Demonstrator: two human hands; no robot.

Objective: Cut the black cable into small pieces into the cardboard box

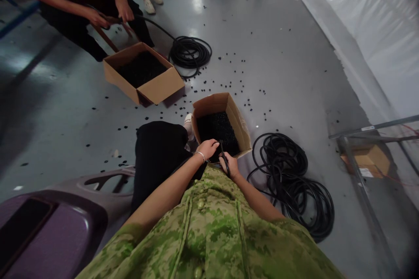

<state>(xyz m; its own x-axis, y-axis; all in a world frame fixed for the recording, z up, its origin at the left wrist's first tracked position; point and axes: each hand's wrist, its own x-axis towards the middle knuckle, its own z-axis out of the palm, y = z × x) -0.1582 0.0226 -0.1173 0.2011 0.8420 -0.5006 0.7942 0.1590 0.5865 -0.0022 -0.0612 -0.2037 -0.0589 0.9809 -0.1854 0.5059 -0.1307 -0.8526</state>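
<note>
Head view: Over the near side of an open brown cardboard box [241, 128] of small black pieces [218, 125], my right hand [231, 165] grasps a slim black handheld tool [224, 157] pointing lengthwise away from me, its far end by my curled left hand [207, 149], whose hold I cannot tell, the tool dark throughout.

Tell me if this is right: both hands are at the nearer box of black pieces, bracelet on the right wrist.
Wrong wrist: the head view shows the bracelet at the left hand, not the right hand. Both are at the nearer box of black pieces.
</note>
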